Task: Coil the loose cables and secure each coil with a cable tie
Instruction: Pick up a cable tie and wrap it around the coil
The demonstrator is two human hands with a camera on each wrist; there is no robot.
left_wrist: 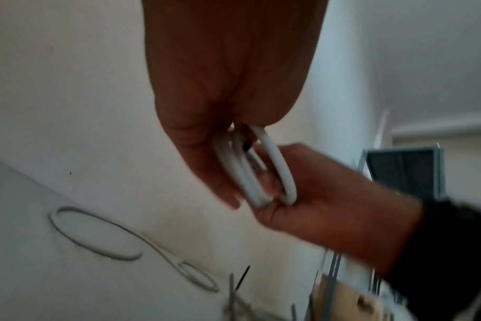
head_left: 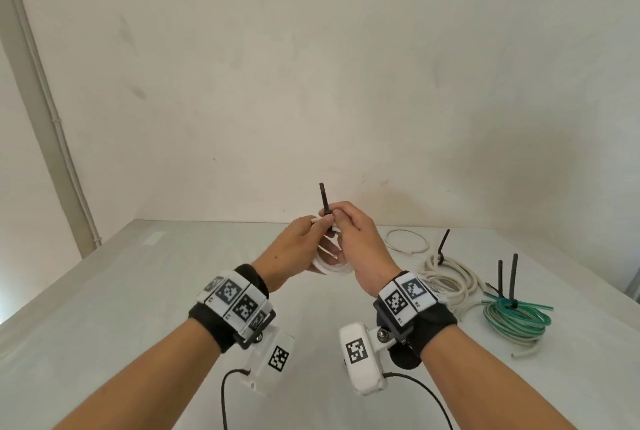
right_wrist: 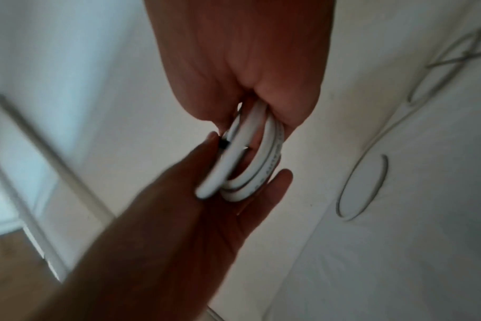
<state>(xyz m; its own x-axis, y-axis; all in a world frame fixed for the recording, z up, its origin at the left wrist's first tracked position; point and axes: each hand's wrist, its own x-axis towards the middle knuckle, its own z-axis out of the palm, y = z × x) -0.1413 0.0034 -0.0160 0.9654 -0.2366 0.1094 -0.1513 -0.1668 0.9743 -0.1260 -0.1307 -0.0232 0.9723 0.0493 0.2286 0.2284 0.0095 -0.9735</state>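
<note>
Both hands are raised above the table [head_left: 138, 291] around a small white cable coil [head_left: 332, 268]. My left hand [head_left: 301, 239] grips the coil from the left, and my right hand [head_left: 353, 228] grips it from the right. A black cable tie [head_left: 323, 201] stands straight up between the fingertips of both hands. Which fingers pinch it is unclear. In the left wrist view the coil [left_wrist: 261, 173] hangs from my left hand [left_wrist: 220, 108] into the right hand [left_wrist: 330, 195]. In the right wrist view the tie's black head [right_wrist: 223, 144] sits at the coil [right_wrist: 247, 162] by the left thumb.
A thin white wire loop [head_left: 407, 241] lies loose at the back right. Nearer on the right lie a cream cable coil [head_left: 446, 273] and a green and white coil [head_left: 516, 318], each with black ties sticking up. A bare wall stands close behind the table.
</note>
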